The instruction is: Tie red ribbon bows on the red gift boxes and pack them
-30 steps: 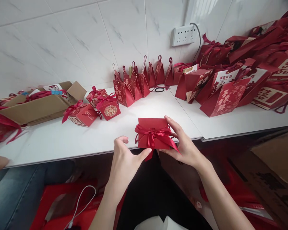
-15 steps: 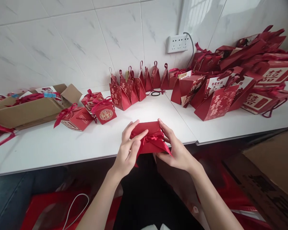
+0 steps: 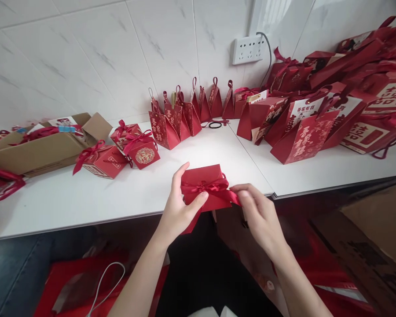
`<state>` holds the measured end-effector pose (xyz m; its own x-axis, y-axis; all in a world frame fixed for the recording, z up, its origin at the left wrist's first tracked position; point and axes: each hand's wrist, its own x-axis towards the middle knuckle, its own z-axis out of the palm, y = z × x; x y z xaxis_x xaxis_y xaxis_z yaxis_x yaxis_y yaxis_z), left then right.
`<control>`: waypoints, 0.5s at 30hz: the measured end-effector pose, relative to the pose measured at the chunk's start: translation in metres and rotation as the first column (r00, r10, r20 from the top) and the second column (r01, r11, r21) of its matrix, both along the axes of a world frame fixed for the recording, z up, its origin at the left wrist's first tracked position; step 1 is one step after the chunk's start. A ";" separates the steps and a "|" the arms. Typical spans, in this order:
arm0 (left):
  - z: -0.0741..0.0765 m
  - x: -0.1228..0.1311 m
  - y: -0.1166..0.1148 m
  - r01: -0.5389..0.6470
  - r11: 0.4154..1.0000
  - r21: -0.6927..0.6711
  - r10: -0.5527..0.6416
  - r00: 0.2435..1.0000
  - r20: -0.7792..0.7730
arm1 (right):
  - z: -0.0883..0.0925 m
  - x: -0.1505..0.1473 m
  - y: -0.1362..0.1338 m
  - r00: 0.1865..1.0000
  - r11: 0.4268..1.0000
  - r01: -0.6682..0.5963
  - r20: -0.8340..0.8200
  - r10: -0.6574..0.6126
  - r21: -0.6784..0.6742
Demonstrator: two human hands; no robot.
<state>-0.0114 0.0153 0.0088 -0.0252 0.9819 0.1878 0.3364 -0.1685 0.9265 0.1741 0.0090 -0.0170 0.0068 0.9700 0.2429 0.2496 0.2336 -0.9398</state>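
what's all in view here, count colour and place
held box: 1, red, between hands
ribbon: 1, red, around it
tables: apparently 2, white, along wall
wall: 1, white, behind
carton: 1, brown, table left
ribboned boxes: 3, red, beside carton
peaked boxes: several, red, centre and right
pile: many boxes, red, far right
ring: 1, black, back centre
socket: 1, white, wall
cord: 1, dark, socket
cable: 1, white, lower left
big carton: 1, brown, lower right
co-worker's jeans: 1, blue, lower left
trousers: 1, black, bottom
left hand: 1, bare, on box
right hand: 1, bare, holding ribbon tail
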 end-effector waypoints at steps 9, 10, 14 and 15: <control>-0.008 0.018 -0.007 -0.131 0.990 -0.051 0.140 0.961 0.238 | 0.010 -0.009 -0.011 0.998 0.986 -0.031 0.047 0.039 -0.165; -0.007 0.020 -0.009 -0.151 0.987 -0.062 0.161 0.962 0.222 | 0.011 -0.011 -0.013 0.996 0.990 0.002 0.086 0.011 -0.142; -0.006 0.027 -0.013 -0.226 0.971 -0.081 0.238 0.947 0.215 | 0.014 -0.020 -0.025 0.995 0.999 0.047 0.089 -0.045 -0.021; -0.006 0.028 -0.013 -0.233 0.969 -0.079 0.245 0.942 0.231 | 0.012 -0.023 -0.028 0.997 0.999 0.041 0.058 -0.041 -0.010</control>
